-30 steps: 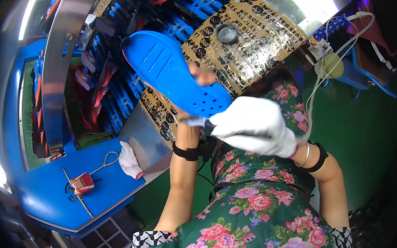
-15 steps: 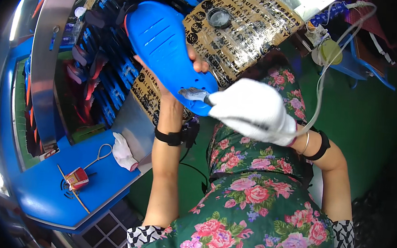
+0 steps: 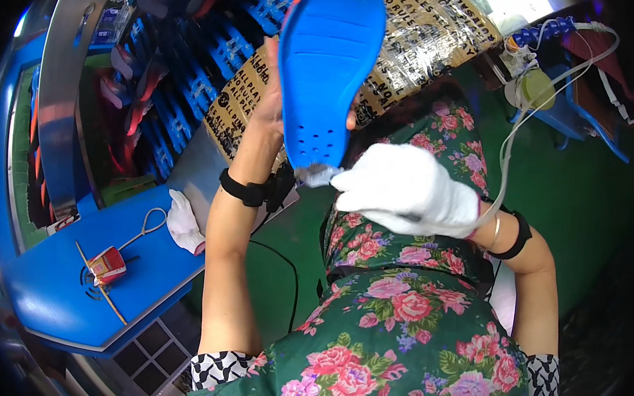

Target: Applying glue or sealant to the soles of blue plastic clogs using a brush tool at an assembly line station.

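A blue shoe sole [image 3: 327,65] with a red rim stands nearly upright at the top middle, grooves across its wide part and small holes near its lower, narrower end. My bare left hand [image 3: 270,94] grips it from behind and the left side; most of the fingers are hidden, with a fingertip showing at the right edge. My right hand [image 3: 408,189], in a white knit glove, is closed around a small brush [image 3: 317,174]. The brush's greyish bristles are at the sole's lower end. A pale thin hose [image 3: 508,157] runs down to my right wrist.
A taped cardboard box [image 3: 426,46] lies behind the sole. On the left, a blue machine ledge [image 3: 50,281] carries a white glove [image 3: 183,221] and a small red box [image 3: 107,266] with a stick. Racks with shoe parts [image 3: 147,84] stand beyond. A yellow-green container [image 3: 535,89] is at right.
The sole has shifted right and up and turned more upright. The brush has gone from the sole's surface beside the holes to its lower end edge.
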A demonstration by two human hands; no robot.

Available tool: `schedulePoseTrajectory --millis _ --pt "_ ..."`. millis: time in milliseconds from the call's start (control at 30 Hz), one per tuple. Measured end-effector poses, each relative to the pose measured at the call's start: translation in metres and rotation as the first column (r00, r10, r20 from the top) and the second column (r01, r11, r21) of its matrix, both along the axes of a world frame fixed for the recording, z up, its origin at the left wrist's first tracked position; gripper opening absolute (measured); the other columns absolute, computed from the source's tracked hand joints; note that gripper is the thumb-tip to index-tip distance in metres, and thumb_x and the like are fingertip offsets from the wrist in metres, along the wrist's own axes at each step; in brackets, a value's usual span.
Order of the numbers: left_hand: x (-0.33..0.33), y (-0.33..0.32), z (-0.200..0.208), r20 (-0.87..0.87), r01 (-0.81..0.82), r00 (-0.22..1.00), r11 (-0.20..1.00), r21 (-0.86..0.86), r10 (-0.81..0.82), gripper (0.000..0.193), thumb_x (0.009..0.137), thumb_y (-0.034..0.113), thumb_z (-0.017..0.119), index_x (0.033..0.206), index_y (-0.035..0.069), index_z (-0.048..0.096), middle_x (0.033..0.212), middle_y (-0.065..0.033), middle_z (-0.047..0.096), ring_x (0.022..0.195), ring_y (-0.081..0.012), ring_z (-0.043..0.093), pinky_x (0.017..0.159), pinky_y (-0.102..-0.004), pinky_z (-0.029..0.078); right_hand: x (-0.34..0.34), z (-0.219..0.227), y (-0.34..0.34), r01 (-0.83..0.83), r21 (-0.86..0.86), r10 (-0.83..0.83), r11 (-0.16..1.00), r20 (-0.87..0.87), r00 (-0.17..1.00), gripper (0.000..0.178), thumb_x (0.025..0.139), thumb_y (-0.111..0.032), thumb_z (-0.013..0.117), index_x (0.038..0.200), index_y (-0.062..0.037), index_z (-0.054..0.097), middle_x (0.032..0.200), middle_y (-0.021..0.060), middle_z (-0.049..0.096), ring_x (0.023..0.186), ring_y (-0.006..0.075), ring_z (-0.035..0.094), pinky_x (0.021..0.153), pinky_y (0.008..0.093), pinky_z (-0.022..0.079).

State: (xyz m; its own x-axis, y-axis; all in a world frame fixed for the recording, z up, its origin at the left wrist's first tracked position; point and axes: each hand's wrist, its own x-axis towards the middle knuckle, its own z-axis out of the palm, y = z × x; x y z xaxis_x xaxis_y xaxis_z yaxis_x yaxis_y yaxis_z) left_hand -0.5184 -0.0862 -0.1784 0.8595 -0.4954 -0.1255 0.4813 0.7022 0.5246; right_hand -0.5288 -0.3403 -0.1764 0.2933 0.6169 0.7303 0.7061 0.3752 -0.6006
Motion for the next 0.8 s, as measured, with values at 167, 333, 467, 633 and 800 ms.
schedulePoseTrajectory --millis 167,333,467,633,800 --pt "0.002 0.007 0.004 -0.055 0.003 0.998 0.988 0.154 0.005 0.118 0.078 0.095 0.029 0.156 0.006 0.031 0.123 -0.0271 0.064 0.085 -0.0460 0.071 0.073 -0.0555 0.061 0.020 0.013 0.001 -0.007 -0.040 0.003 0.999 -0.116 0.993 0.024 0.078 -0.004 0.078 0.102 -0.0080 0.078 0.104 0.0115 0.076 0.085 0.0281 0.071 0.073 0.0378 0.056" --pt "0.009 0.013 -0.031 -0.054 -0.213 0.977 0.959 -0.185 0.206 0.095 0.091 0.084 0.033 0.149 0.010 0.046 0.127 -0.0211 0.065 0.102 -0.0399 0.070 0.087 -0.0578 0.058 0.017 0.007 0.000 -0.028 -0.116 -0.065 0.993 -0.723 0.687 0.023 0.082 -0.002 0.078 0.105 -0.0011 0.078 0.092 0.0085 0.076 0.077 0.0150 0.069 0.071 0.0291 0.056" --pt "0.003 -0.001 -0.024 -0.005 -0.644 0.765 0.765 0.019 0.644 0.055 0.106 0.041 0.040 0.137 -0.002 0.054 0.136 -0.0171 0.061 0.129 -0.0330 0.056 0.115 -0.0509 0.041 0.025 0.001 0.003 0.146 0.069 0.037 0.987 -0.977 0.210 0.022 0.085 0.002 0.072 0.107 0.0048 0.075 0.096 0.0124 0.076 0.074 0.0133 0.067 0.067 0.0249 0.053" --pt "-0.047 0.004 -0.019 -0.257 -0.796 0.605 0.574 -0.189 0.754 0.056 0.101 0.051 0.048 0.139 0.011 0.054 0.143 -0.0134 0.057 0.137 -0.0356 0.048 0.119 -0.0620 0.030 0.029 -0.020 0.012 0.172 0.134 0.110 0.976 -0.984 0.143 0.022 0.088 0.000 0.069 0.108 0.0057 0.074 0.099 0.0143 0.076 0.076 0.0145 0.068 0.066 0.0245 0.054" --pt "-0.115 -0.023 -0.015 -0.226 -0.424 0.898 0.878 -0.224 0.376 0.080 0.090 0.059 0.059 0.153 0.013 0.042 0.156 -0.0237 0.041 0.139 -0.0482 0.043 0.111 -0.0732 0.033 0.020 -0.032 0.018 0.143 0.128 0.124 0.981 -0.992 0.035 0.021 0.087 0.001 0.069 0.107 0.0056 0.073 0.098 0.0133 0.076 0.078 0.0154 0.070 0.064 0.0240 0.054"
